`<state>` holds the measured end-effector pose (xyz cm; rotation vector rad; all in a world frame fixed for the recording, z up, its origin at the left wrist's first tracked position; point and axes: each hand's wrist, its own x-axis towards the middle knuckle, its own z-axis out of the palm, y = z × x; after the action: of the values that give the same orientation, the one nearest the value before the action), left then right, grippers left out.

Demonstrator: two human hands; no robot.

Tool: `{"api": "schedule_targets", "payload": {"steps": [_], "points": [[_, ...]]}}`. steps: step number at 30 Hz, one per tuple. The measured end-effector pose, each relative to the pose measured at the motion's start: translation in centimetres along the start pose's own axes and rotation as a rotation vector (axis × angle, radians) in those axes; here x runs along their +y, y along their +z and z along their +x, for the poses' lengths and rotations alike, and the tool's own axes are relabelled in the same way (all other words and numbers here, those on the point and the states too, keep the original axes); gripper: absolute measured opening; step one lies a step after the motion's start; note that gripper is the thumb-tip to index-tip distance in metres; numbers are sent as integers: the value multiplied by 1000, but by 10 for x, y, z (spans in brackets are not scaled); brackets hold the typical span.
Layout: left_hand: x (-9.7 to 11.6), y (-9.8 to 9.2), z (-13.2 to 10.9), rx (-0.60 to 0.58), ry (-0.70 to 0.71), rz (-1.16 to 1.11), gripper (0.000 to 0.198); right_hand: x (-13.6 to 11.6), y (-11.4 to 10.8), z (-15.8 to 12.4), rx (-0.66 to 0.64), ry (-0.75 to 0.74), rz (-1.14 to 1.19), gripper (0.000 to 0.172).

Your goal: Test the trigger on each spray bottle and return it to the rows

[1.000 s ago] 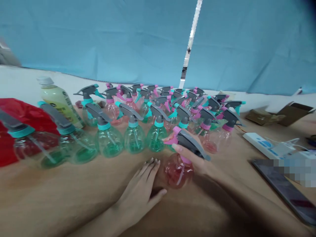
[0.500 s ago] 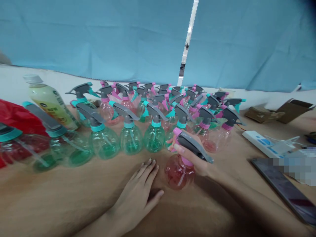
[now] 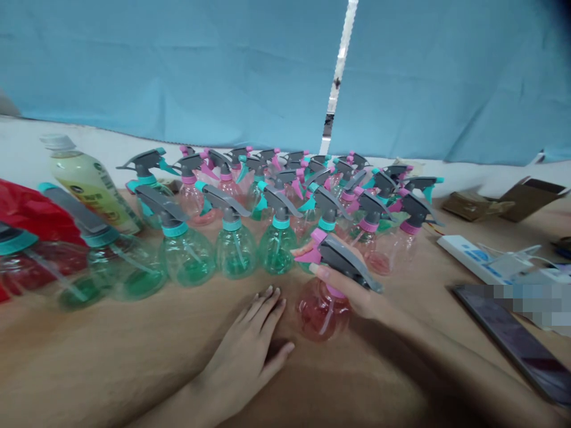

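right hand: the hand (image 3: 361,300) is closed around the neck of a pink-collared spray bottle (image 3: 322,312), just under its grey trigger head, with the pink nozzle pointing left.

left hand: the left hand (image 3: 241,351) is open and palm down on the counter (image 3: 89,362), fingers loosely spread, holding nothing. its thumb tip is just beside the held bottle, not touching it.

held bottle: lower centre-right of the frame, in front of the others. its clear body looks pink-red. whether its base touches the counter cannot be told.

nearest things: upright green-tinted spray bottles (image 3: 234,252) with teal collars stand in a row just behind both hands.

further back: a dense crowd of pink and green spray bottles (image 3: 285,196) fills the centre, their heads overlapping, so the count is hard to make out.

upper left: a yellow-green bottle with a white cap (image 3: 87,184) stands beside a red plastic bag (image 3: 31,217).

right side: a white power strip (image 3: 473,258) lies near torn cardboard (image 3: 530,199).

hidden: a pixelated patch (image 3: 526,303) covers part of a dark tablet (image 3: 513,333), and the bottles at the left edge are cut off.
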<state>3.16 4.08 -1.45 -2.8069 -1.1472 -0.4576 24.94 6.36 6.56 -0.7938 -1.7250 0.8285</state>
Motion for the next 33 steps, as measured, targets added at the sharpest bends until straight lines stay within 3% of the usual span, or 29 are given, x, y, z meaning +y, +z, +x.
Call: {"api": "schedule_targets", "payload": {"steps": [6,15,33], "points": [[0,-1,1,-12,6,-29,55,6,1,1,2,-15,38,18],[2,-4,1,-47,-7,-34,54,-4,0,-1,5,35,86,24],[1,-3,2,-27,8,-19,54,3,0,0,-4,-6,90,23]]}}
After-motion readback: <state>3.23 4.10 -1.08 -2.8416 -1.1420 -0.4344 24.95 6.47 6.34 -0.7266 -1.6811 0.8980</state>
